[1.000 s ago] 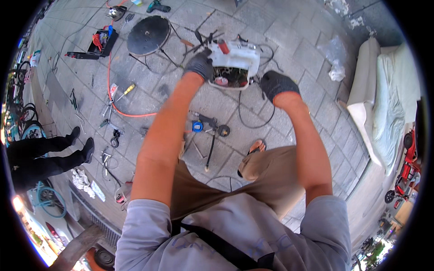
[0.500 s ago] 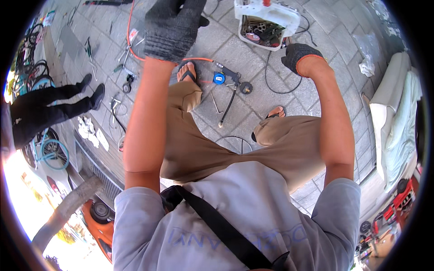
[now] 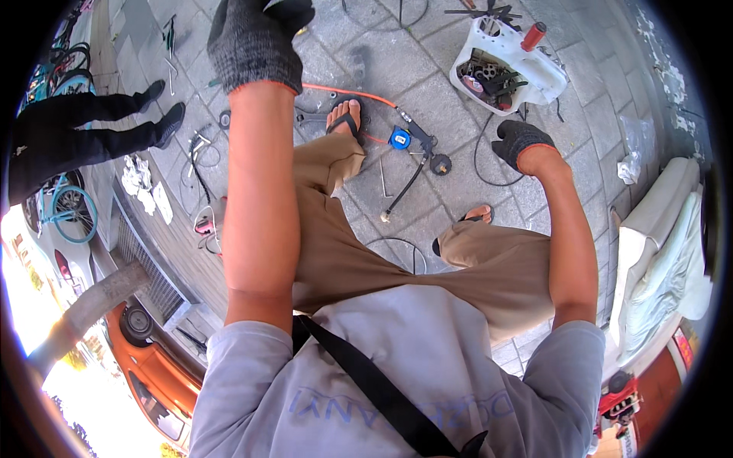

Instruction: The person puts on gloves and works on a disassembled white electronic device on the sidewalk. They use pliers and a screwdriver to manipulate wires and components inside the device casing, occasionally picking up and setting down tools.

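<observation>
My left hand [image 3: 256, 49], in a dark grey knit glove with an orange cuff, is raised at the top of the view. The upper edge cuts off most of its fingers, so its grip is hidden. To the right, my right hand [image 3: 525, 145], gloved the same way, is closed with its fingers curled under; I cannot see inside it. Just above it stands a cut-open white plastic container [image 3: 500, 95] full of metal parts and tools. A red handle [image 3: 534, 37] sticks up at that container. Below the right hand a thin black cable [image 3: 481, 164] loops on the paving.
Between my feet lies an air inflator gun [image 3: 416, 133] with a blue gauge [image 3: 399, 138] and an orange hose [image 3: 351, 95]. A hex key [image 3: 384, 179] rests beside it. A person's dark-trousered legs [image 3: 84, 122] are at the left. A cushioned seat [image 3: 657, 221] stands at the right.
The view has shifted, so the ground things sit farther right and lower. My left hand has moved left and up in view; my right hand is lower, farther from the white container, and stays closed.
</observation>
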Motion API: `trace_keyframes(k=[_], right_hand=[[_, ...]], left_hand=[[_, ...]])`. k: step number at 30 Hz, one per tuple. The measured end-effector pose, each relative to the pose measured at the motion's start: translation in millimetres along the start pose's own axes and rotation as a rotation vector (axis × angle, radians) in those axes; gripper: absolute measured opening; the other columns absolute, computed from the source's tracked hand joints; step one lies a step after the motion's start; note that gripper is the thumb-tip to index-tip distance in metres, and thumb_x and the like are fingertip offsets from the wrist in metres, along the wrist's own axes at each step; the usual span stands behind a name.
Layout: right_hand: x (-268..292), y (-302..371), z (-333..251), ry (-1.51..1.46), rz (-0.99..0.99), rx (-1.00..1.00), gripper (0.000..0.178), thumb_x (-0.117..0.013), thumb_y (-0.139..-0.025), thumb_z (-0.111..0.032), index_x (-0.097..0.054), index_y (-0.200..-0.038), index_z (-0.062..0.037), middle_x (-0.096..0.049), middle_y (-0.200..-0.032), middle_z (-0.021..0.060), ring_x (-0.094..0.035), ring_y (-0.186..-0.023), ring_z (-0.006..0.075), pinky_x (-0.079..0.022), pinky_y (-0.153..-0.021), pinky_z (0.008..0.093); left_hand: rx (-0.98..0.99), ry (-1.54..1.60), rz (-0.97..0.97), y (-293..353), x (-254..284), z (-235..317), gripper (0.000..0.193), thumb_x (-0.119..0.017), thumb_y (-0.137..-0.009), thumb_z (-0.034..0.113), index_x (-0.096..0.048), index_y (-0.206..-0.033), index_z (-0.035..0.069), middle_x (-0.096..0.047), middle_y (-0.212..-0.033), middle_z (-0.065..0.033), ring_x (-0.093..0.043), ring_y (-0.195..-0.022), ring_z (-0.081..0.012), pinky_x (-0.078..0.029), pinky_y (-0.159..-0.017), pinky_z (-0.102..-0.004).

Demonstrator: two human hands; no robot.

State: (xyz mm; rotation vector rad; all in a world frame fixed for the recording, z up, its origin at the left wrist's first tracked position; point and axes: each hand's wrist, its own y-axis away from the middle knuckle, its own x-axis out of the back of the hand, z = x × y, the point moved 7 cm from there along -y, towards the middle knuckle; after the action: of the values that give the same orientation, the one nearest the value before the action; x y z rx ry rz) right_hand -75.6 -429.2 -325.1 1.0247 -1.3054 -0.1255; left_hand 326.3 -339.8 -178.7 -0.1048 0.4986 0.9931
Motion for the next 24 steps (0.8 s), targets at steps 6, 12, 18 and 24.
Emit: trace_keyframes(k=[6, 12, 18, 24], right_hand=[[-22.1, -21.5, -32.5, 0.013, -0.031, 0.099, 0.043, -0.063, -0.088, -0.038, -0.072, -0.110, -0.0023, -0.071, -0.114, 0.0249, -0.068, -0.108, 0.0413, -0.053, -0.095, 0.0497], [-65.9, -34.8, -70.3, 0.061, -0.214, 0.140, 0.043, -0.064, -0.090, -0.040, -0.075, -0.109, -0.0022, -0.071, -0.116, 0.0267, -0.069, -0.109, 0.0407, -0.054, -0.093, 0.0485], [-156.4, -58.8, -127.5, 0.061, -0.260, 0.260, 0.032, -0.053, -0.091, -0.016, -0.077, -0.109, -0.0059, -0.073, -0.116, 0.0220, -0.072, -0.107, 0.0383, -0.057, -0.088, 0.0497], [-289.8, -113.3, -194.1, -0.073, -0.192, 0.179, 0.021, -0.069, -0.085, -0.017, -0.081, -0.101, -0.0103, -0.077, -0.109, 0.0141, -0.074, -0.104, 0.0327, -0.060, -0.086, 0.0452]], left_hand=[[0.070, 0.079, 0.026, -19.5, 18.7, -3.2, 0.033, -0.063, -0.098, 0.031, -0.063, -0.129, 0.017, -0.074, -0.105, -0.0097, -0.067, -0.067, -0.0272, -0.054, -0.062, -0.0428], [0.075, 0.103, -0.069, -17.3, 15.8, -3.0, 0.030, -0.058, -0.100, 0.033, -0.063, -0.126, 0.019, -0.075, -0.105, -0.0077, -0.067, -0.070, -0.0280, -0.054, -0.066, -0.0446], [0.079, 0.106, -0.054, -10.6, 8.5, 1.7, 0.025, -0.060, -0.099, 0.033, -0.065, -0.120, 0.019, -0.075, -0.103, -0.0075, -0.067, -0.073, -0.0281, -0.054, -0.069, -0.0444], [0.109, 0.136, -0.182, 23.9, 10.4, -0.8, 0.029, -0.057, -0.101, 0.035, -0.067, -0.118, 0.013, -0.075, -0.106, -0.0095, -0.066, -0.076, -0.0275, -0.054, -0.071, -0.0433]])
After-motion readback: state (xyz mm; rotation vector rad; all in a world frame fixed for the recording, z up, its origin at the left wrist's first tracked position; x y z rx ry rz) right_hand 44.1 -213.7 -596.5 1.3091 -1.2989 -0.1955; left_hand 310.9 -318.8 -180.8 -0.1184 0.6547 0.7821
